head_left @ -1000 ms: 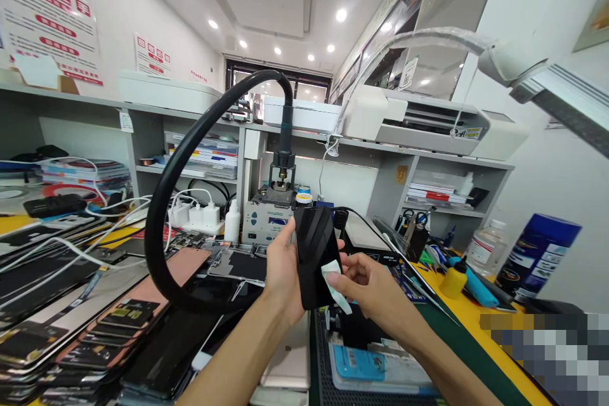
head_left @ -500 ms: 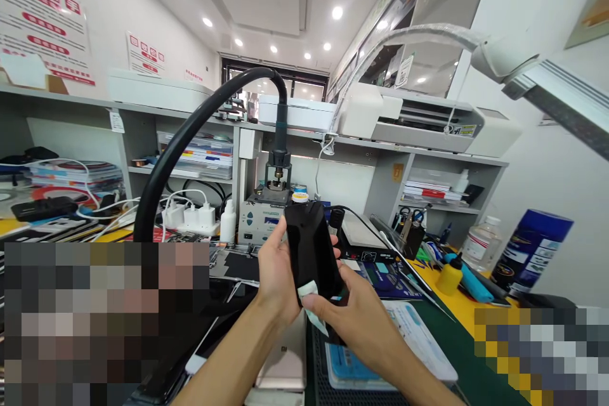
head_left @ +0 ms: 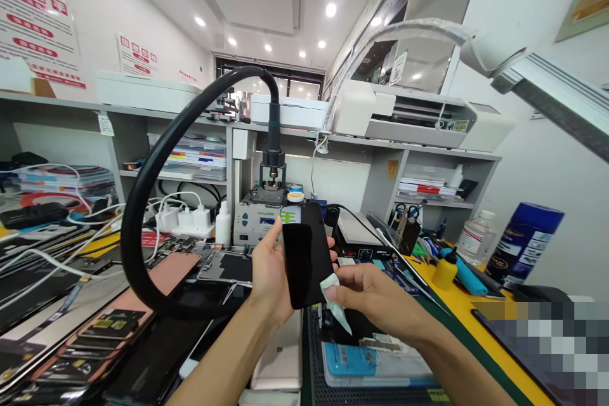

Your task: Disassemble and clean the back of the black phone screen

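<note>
While the left hand (head_left: 269,273) supports a flat, glossy black rectangular phone (head_left: 302,266), its thumb lies along one long edge and its fingertips wrap the opposite one. The right hand (head_left: 375,295) pinches a thin, pale green crumpled cloth (head_left: 339,312) between thumb and fingers, at the phone's lower right edge.

Location: phone held tilted above the bench, in front of a grey box-shaped control unit (head_left: 254,228); a pale gold device with an "mi" logo (head_left: 280,358) lies below.

Progress: phone in hand, cloth at its edge. Extent finished or remaining cannot be read.

Appearance: face dark, apparently unlit, with a green-and-white patch at upper left, probably a reflection. No crack is discernible; fine dust or smears cannot be resolved.
</note>
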The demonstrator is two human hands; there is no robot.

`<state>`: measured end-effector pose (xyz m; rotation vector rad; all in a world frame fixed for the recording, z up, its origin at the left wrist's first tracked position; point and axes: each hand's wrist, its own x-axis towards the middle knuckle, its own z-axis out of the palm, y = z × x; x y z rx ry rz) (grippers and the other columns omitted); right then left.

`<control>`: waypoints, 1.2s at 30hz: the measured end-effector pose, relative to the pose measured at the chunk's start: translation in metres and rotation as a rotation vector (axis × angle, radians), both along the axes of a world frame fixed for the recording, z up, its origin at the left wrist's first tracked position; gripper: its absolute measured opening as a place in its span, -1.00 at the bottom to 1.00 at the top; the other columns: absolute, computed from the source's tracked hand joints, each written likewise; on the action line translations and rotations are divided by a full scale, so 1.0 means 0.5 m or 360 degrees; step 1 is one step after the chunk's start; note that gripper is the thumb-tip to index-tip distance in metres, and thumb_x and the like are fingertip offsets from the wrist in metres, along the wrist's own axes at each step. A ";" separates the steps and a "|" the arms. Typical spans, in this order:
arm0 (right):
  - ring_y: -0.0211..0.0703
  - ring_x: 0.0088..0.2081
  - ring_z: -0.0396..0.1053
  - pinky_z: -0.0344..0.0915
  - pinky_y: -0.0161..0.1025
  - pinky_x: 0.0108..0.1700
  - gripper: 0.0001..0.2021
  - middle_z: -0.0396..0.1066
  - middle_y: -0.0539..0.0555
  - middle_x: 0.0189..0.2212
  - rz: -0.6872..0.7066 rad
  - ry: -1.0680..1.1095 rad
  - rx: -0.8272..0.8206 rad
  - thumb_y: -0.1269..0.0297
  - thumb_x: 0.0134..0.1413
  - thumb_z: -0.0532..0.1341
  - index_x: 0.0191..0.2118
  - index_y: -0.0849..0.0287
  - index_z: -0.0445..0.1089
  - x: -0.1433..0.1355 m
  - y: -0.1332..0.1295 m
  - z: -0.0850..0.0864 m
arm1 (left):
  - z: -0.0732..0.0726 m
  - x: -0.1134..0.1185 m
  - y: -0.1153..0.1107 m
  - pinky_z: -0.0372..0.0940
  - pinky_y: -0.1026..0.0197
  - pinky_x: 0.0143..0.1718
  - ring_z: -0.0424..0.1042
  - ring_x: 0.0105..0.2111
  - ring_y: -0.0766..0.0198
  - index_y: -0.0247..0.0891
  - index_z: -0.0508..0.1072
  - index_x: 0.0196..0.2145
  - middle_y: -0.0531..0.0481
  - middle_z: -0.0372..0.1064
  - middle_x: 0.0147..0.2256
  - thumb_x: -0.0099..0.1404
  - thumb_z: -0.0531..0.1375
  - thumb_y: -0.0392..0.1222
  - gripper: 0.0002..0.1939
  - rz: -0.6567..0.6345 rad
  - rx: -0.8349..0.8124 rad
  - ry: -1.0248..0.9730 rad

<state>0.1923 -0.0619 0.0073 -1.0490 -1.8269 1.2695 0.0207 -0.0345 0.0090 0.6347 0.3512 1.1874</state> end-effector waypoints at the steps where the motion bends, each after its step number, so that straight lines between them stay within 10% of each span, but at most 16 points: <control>1: -0.14 -0.31 0.33 0.22 -0.25 -0.20 -0.81 0.43 0.01 -0.41 0.0004 0.0020 0.0004 0.20 0.10 0.30 -0.35 0.24 0.51 0.002 0.001 0.001 | 0.000 0.000 0.000 0.46 0.03 -0.30 0.57 -0.34 -0.03 -0.48 0.61 -0.23 -0.38 0.59 -0.24 0.38 0.00 0.09 -0.43 -0.0001 0.0000 0.0002; 18: -0.06 -0.18 0.39 0.34 -0.15 -0.12 -0.61 0.42 0.09 -0.24 -0.0730 0.0166 0.0383 0.10 0.04 0.35 -0.06 0.20 0.41 -0.024 0.012 -0.025 | 0.005 0.014 -0.015 0.47 -0.01 -0.21 0.60 -0.29 -0.10 -0.45 0.60 -0.12 -0.27 0.62 -0.35 0.37 0.05 0.16 -0.42 0.0055 -0.0025 0.0092; 36: -0.07 -0.17 0.38 0.33 -0.21 -0.14 -0.50 0.43 0.01 -0.22 -0.0385 0.0043 0.0276 0.39 -0.11 0.40 0.02 0.16 0.33 -0.047 -0.017 -0.020 | -0.008 0.014 -0.007 0.49 -0.06 -0.27 0.61 -0.37 -0.08 -0.44 0.58 -0.11 -0.30 0.61 -0.34 0.36 0.07 0.17 -0.42 -0.0044 -0.0035 0.0052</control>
